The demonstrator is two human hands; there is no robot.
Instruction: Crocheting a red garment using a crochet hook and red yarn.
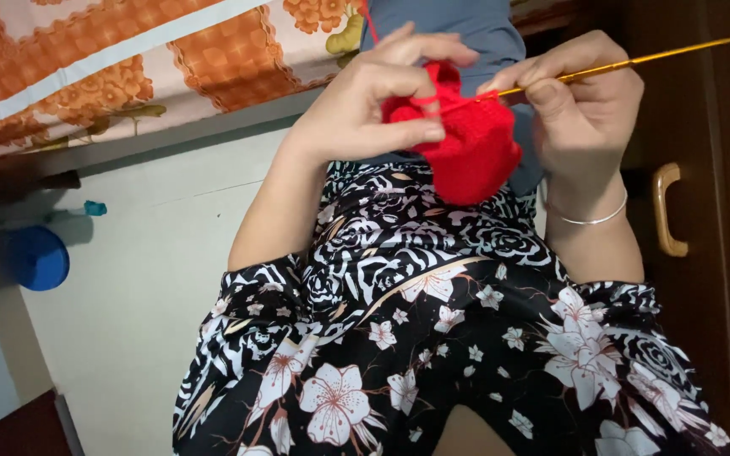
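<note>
**Inspector A:** Head view. Item in hand?

**Inspector B:** A bright red crocheted piece point(475, 148), small, dense-stitched, hanging in a rounded fold between both hands, above the lap in a black-and-white floral garment point(433, 338). A red yarn strand point(371, 24) runs up from it toward the top edge.

**Inspector A:** Hands?

**Inspector B:** Left hand point(365, 101) is partly closed, thumb and fingers pinching the upper edge of the piece, yarn looped over a finger. Right hand point(585, 101) is clenched around a gold crochet hook point(635, 61); its tip enters the stitches, its shaft points far right. A silver bangle point(589, 219) sits on that wrist.

**Inspector A:** Surroundings?

**Inspector B:** Orange patterned bedsheet point(111, 59) far left; a blue round object point(37, 257) at left on the pale floor; a dark wooden door with a gold handle point(665, 209) at right. No legible packaging.
</note>
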